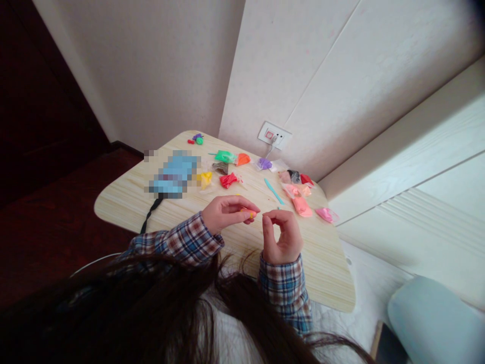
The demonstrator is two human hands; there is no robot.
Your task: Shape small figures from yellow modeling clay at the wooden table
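Orange-and-yellow piece (249, 214), pinched in left hand (226, 212), long axis toward right hand (285, 235) with fingertips together, hands apart

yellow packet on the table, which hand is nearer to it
Left. The left hand is on the near side of the yellow packet, slightly to its right; the right hand is farther right and closer to the person.

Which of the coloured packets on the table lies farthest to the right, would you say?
The bright pink packet, at the right edge of the table; the salmon packet and all the others lie further left.
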